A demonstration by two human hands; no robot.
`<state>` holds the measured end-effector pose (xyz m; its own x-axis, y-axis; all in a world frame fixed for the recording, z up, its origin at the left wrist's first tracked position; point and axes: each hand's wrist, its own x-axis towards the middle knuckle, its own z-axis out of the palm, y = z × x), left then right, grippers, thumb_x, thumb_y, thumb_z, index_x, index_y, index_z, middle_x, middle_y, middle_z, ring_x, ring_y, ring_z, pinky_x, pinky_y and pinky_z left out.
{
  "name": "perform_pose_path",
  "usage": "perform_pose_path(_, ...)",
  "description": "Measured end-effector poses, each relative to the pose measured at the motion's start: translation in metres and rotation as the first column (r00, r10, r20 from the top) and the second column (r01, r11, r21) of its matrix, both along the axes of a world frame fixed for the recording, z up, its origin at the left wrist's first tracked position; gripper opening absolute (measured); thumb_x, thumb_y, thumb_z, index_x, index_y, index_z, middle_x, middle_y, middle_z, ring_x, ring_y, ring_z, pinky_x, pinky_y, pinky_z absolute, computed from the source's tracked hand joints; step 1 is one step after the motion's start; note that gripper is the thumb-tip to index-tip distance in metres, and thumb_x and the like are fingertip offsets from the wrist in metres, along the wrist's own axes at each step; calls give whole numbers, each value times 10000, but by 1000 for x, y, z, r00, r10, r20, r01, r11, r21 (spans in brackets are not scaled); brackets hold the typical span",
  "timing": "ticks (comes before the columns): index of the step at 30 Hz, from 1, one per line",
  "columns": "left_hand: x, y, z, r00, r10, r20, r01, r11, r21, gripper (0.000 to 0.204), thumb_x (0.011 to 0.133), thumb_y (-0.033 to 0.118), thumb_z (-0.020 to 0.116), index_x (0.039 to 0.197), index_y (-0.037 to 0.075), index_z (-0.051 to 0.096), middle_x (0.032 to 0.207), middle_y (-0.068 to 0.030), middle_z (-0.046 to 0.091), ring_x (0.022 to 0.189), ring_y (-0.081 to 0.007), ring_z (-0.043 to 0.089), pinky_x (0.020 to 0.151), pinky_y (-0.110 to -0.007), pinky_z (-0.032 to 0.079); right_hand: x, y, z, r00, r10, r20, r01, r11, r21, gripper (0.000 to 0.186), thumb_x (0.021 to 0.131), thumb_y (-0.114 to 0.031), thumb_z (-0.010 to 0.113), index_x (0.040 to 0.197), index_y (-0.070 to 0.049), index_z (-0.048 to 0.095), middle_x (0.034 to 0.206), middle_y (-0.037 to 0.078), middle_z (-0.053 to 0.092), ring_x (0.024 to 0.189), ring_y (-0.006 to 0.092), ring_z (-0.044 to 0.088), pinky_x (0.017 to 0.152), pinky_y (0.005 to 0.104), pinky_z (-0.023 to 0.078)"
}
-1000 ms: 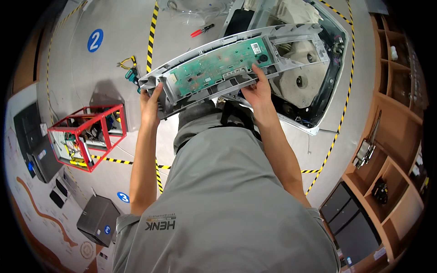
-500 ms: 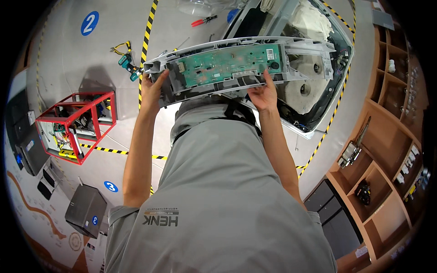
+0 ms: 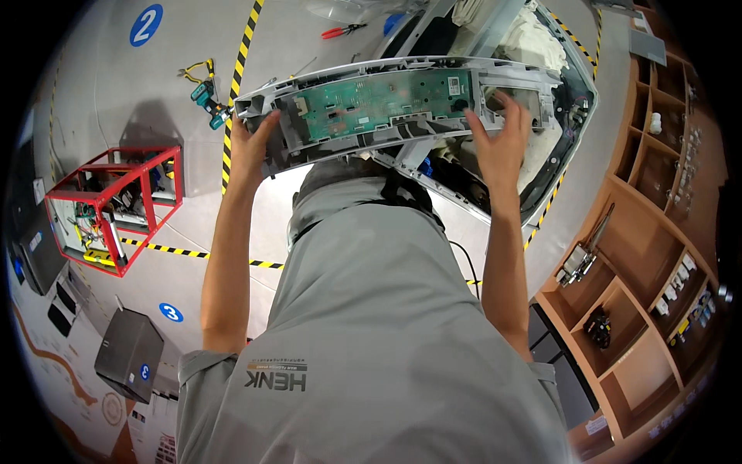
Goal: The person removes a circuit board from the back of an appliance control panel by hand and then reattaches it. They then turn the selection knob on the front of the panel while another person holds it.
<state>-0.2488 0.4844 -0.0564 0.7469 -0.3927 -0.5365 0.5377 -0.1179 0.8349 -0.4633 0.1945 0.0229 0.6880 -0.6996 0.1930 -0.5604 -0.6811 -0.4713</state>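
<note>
A person is holding a long grey panel (image 3: 402, 108) out in front of the body, its back side turned up so that the green board (image 3: 379, 99) set in it is showing. The panel is sitting at twelve o'clock in the head view, clear of the floor and over the open machine (image 3: 541, 155) lying beyond it.

The left hand (image 3: 251, 147) is gripping the panel's left end, at about ten o'clock, with its fingers closed around the edge. The right hand (image 3: 498, 143) is at one o'clock near the right end; its fingers (image 3: 510, 108) are spread open and resting against the panel's underside and rim, supporting more than clamping.

Judging by how things lie, the panel is already free of the machine and the board is still mounted in it; whether any cables are still joined to it cannot be told. The board's removal or checking looks like the part that is left.

On the floor at ten o'clock a teal tool (image 3: 207, 97) is lying by the striped tape (image 3: 232, 116), and red pliers (image 3: 340, 31) are lying at twelve. A red frame (image 3: 116, 205) is standing at nine o'clock, a grey box (image 3: 127, 354) at seven, and wooden shelves (image 3: 657, 255) are running down the side at three.
</note>
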Motion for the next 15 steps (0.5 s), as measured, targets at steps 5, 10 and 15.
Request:
perform_pose_path(5,-3,-2,-14,997,40,64,-40,999,-11,466,829,188,706,1202,46,464,1103,-86,590,996,-170,581,870,-310,473,62,-28,-29,933,333,-137,-354,915,-191,728,709,-468,749,1295,-115,500,1321,174,456,1276,356,368,1069,506,248)
perform_pose_path(10,-4,-6,-5,997,40,70,-40,999,-3,535,789,189,756,1207,38,457,1104,-99,590,1004,-177,581,888,-312,466,78,-40,-51,896,334,-291,-379,918,-115,756,676,-548,741,1294,-183,505,1371,114,438,1346,349,301,1103,550,154)
perform_pose_path(15,-7,-8,-2,987,-27,159,13,996,88,601,728,150,811,1195,29,452,1068,-94,592,967,-175,585,850,-301,481,85,-31,-51,888,268,-374,-341,929,-142,705,653,-554,756,1197,-154,554,1278,98,493,1308,326,332,1068,520,223)
